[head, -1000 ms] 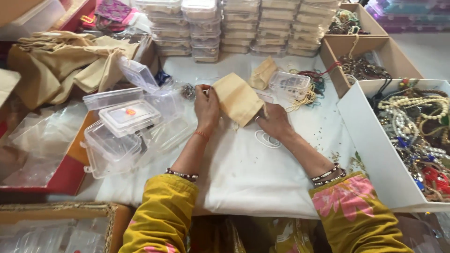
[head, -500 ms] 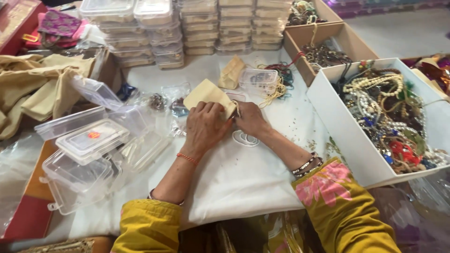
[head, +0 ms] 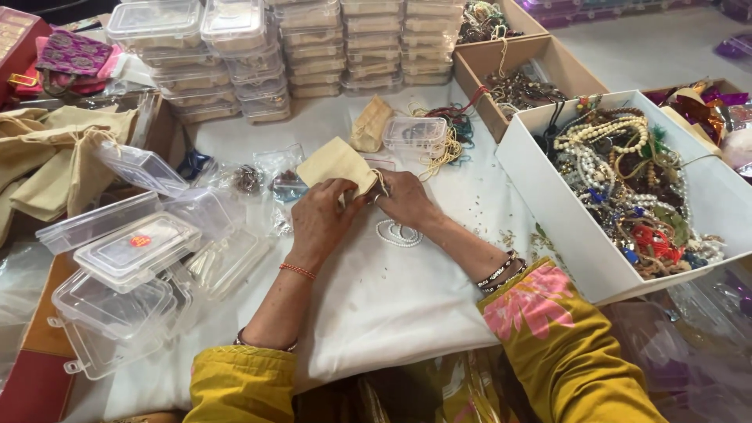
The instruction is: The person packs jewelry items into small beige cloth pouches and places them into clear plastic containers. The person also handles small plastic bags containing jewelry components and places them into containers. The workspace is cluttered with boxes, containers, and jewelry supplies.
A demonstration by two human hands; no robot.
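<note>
My left hand and my right hand both grip a small beige cloth pouch at its near end, over a white cloth spread on the table. The right fingers pinch the pouch's mouth at its drawstring. A white bead necklace lies coiled on the cloth just below my hands. A second beige pouch and a small clear plastic box lie beyond.
A white box of mixed bead jewellery stands at the right, brown cardboard boxes behind it. Stacked clear boxes line the back. Loose clear boxes and lids lie at the left, with beige cloth bags further left.
The pouch went from held up between my hands to lowered onto the cloth. My hands came together at its mouth, and the white necklace now shows below them.
</note>
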